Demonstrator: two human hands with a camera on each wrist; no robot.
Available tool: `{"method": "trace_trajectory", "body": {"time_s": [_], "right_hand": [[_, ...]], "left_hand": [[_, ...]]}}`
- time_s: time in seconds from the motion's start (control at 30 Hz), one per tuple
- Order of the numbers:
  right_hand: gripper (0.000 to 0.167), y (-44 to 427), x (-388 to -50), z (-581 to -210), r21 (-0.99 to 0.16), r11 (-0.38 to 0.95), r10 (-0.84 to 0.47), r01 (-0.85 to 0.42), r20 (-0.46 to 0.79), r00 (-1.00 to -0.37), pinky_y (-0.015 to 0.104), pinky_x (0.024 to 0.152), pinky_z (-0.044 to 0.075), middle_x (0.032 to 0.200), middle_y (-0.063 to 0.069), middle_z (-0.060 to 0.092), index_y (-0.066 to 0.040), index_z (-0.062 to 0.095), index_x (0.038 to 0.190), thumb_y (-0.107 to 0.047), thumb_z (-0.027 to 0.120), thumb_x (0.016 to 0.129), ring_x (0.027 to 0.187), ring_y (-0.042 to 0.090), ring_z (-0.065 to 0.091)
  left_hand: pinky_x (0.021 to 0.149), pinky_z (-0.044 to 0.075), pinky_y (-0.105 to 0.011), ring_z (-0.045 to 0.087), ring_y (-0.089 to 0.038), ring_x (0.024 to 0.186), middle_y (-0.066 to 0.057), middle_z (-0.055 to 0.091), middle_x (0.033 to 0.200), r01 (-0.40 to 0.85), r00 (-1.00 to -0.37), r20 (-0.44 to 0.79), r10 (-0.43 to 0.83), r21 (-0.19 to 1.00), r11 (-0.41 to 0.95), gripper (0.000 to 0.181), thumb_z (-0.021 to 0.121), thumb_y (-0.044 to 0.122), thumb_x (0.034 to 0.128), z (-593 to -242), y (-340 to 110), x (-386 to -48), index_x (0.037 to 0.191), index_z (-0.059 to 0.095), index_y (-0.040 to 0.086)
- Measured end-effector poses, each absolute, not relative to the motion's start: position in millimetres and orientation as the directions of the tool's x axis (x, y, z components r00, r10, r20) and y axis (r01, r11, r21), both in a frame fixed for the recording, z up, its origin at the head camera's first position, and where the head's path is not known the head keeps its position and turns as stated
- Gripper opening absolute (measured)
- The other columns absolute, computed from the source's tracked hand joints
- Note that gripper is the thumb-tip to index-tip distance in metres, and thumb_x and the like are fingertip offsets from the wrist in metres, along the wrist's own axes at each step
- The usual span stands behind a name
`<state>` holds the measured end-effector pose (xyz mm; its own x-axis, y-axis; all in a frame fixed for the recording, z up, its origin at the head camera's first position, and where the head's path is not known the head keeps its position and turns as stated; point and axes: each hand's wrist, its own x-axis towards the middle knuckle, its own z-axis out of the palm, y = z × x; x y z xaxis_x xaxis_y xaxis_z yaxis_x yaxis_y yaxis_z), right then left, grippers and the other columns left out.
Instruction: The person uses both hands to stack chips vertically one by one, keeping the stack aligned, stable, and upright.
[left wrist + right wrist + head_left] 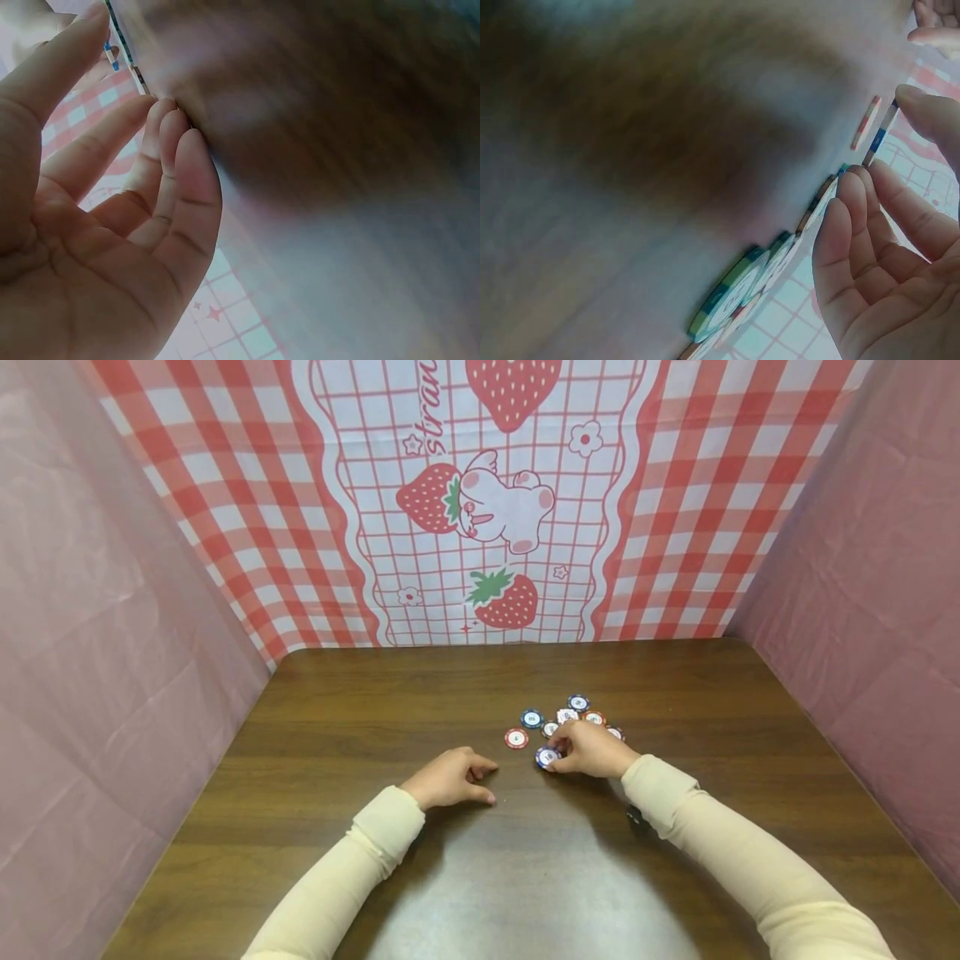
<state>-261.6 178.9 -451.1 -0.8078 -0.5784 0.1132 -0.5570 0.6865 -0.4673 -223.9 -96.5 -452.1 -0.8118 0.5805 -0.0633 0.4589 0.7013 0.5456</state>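
Note:
My right hand [594, 750] pinches a blue-edged poker chip [546, 758] between thumb and fingers. The right wrist view shows that chip [880, 137] edge-on, tilted up off the wood. Just left of it lies a red poker chip [516, 738], and beyond it a blue-green one [532, 719]. More chips are grouped past the hand, among them a white one [567, 717] and a blue one [578, 702]; fingers partly cover some. My left hand [448, 779] hovers low to the left, holding nothing, its fingers loosely bent and thumb apart.
The wooden table [337, 710] ends at a red-and-white checked cloth [712, 510] with strawberries. Pink fabric hangs on the left [97, 610] and right sides. A small dark object [636, 817] shows beside the right sleeve.

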Motion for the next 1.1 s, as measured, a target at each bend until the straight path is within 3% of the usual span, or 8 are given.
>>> {"method": "trace_trajectory", "body": {"time_s": [0.5,1.1], "right_hand": [[0.02,163,-248,-445,-0.499,0.647,-0.601,-0.577,0.132,-0.788,0.02,0.061,0.044,0.074,-0.001,0.064,-0.011,0.072,0.085,-0.025,0.082,0.074,0.067,0.004,0.053],[0.021,140,-235,-444,-0.502,0.613,-0.663,-0.611,0.094,-0.743,0.018,0.061,0.044,0.077,-0.003,0.063,-0.01,0.071,0.086,-0.027,0.081,0.077,0.066,0.0,0.051]], "left_hand": [[0.085,0.051,-0.031,0.063,-0.016,0.094,-0.004,0.068,0.101,0.414,-0.808,-0.076,0.584,0.633,0.654,0.049,0.081,0.027,0.0791,-450,-94,-225,0.122,0.068,0.009],[0.08,0.052,-0.026,0.064,-0.014,0.089,-0.003,0.069,0.095,0.424,-0.806,-0.065,0.589,0.631,0.65,0.053,0.083,0.026,0.0764,-452,-87,-226,0.122,0.067,0.006]]}}
